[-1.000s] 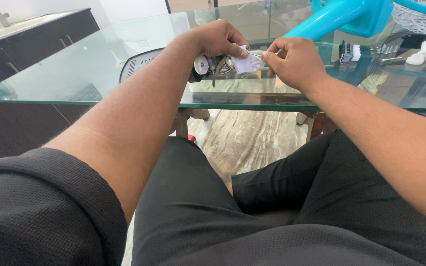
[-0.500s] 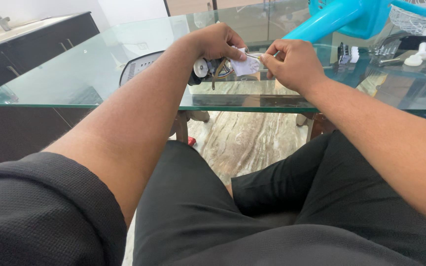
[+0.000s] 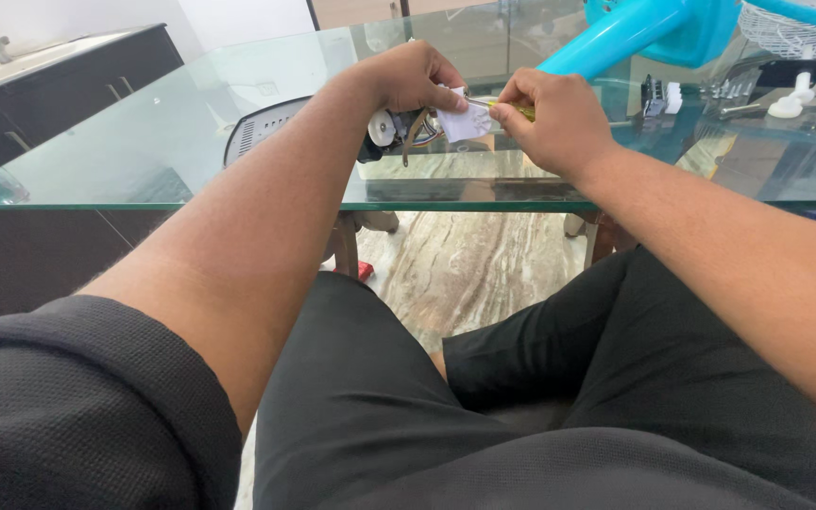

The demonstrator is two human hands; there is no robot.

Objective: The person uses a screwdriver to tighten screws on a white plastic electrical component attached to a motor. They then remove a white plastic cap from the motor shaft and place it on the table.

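Observation:
Over a glass table (image 3: 172,151), my left hand (image 3: 410,77) grips a small white part (image 3: 465,121) attached to a dark motor-like piece (image 3: 391,130) with a round white end and coloured wires. My right hand (image 3: 552,118) is closed on a thin tool with a yellowish handle (image 3: 519,110), its metal tip touching the white part. The two hands almost meet above the table's near edge. Most of the tool is hidden inside my fist.
A turquoise fan stand (image 3: 635,33) and a white wire grille (image 3: 795,28) lie at the back right, beside small white knobs (image 3: 790,102) and a black part (image 3: 655,94). A rounded grey cover (image 3: 257,132) rests left of my hands. A dark cabinet (image 3: 40,85) stands at left.
Both hands stay in the same spot with small shifts. The white part has turned slightly between my fingers.

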